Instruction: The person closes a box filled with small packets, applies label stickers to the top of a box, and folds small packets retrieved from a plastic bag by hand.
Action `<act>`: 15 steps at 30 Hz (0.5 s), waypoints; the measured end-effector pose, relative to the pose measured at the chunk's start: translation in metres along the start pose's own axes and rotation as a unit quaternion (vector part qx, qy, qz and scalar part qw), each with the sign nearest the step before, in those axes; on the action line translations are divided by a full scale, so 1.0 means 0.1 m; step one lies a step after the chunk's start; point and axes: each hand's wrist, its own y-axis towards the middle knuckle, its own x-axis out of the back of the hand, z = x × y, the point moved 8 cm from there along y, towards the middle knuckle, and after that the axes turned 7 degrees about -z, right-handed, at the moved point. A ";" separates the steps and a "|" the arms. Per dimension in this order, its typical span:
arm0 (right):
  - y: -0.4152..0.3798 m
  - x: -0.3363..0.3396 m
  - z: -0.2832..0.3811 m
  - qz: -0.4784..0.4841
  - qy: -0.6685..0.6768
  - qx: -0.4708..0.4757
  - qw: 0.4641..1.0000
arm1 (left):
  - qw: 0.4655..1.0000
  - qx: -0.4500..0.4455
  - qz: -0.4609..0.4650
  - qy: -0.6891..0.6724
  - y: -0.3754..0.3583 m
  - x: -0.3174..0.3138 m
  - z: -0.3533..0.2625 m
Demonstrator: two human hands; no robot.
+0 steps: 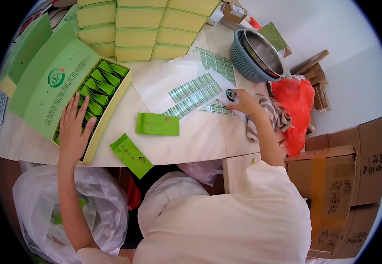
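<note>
My left hand [73, 125] lies flat with its fingers extended over the near end of an open gift box [111, 108]. Rows of shiny green packets [95, 93] fill the box, partly hidden by that hand. Its green lid [52, 75] is folded back to the left. Over on the right, my right hand [243, 103] has its thumb and fingers drawn together at a dark round logo sticker [231, 95] on a white sheet. Two loose green packets, one flat [158, 124] and one angled over the table edge [131, 156], lie between my hands.
Sheets of small green-and-white labels [195, 94] lie mid-table. Stacked yellow-green boxes [138, 26] stand at the back. A blue basket with a metal bowl [248, 57], a striped cloth [268, 114] and a red bag [294, 101] are right. Cardboard boxes [340, 185] and a plastic-lined bin [32, 193] flank me.
</note>
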 end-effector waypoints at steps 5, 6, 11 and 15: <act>-0.14 -0.01 0.28 -0.024 -0.083 0.105 0.991 | 1.000 -0.001 -0.008 -0.007 0.00 0.01 -0.01; -0.15 0.00 0.29 -0.024 -0.084 0.105 0.991 | 1.000 0.001 -0.009 -0.012 0.00 0.01 -0.01; -0.16 0.05 0.33 -0.025 -0.081 0.103 0.991 | 1.000 0.005 -0.011 -0.017 -0.01 0.02 0.00; -0.15 0.02 0.33 -0.027 -0.091 0.092 0.991 | 1.000 0.003 -0.013 -0.014 -0.01 0.01 0.01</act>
